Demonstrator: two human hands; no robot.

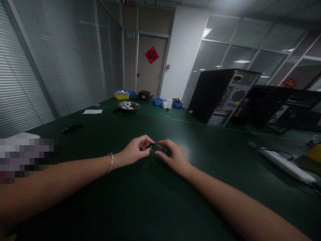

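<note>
Near the middle of the dark green tabletop [140, 197], my two hands face each other with a narrow gap between the fingertips. My left hand [135, 149], with a bracelet at its wrist, pinches a small dark piece with a bit of green [151, 146] between thumb and fingers. A slim tool with a thin metal shaft [160, 146] sits in my right hand [174, 155], its tip pointing at the small piece. The tool's dark handle is mostly hidden by the palm and fingers. Its exact kind cannot be made out, nor whether tip and piece touch.
Beyond my hands stand a metal bowl [128, 106], a yellow tray [121, 96] and blue trays [178, 103]. A black-and-green tool [72, 128] and white paper [92, 111] lie left. At right are a computer case [223, 97] and a white power strip [286, 164].
</note>
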